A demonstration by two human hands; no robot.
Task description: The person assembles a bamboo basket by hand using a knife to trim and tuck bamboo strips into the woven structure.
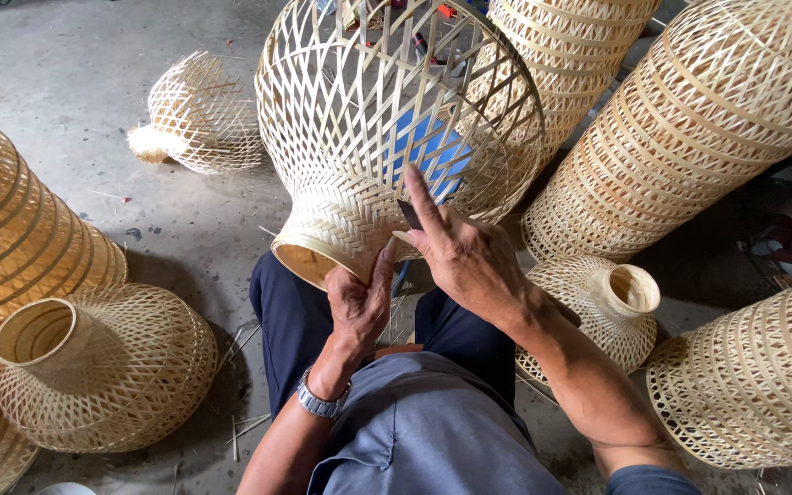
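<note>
Grey floor [75, 82] all around, with woven baskets [103, 367]. I see the big basket [387, 119] on the lap. Left hand [359, 302] pinches its neck. Right hand [465, 257] grips a dark blade [409, 214], finger straight. Trimming now, I think; next cut needs care.

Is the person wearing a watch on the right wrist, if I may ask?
No, the metal watch sits on the left wrist; the right hand holds a dark blade against the woven basket.

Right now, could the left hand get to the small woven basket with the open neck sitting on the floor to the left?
Probably yes. The left hand is pressed against the large woven frame, but the floor basket lies just beyond the left knee with only bare concrete between.
</note>
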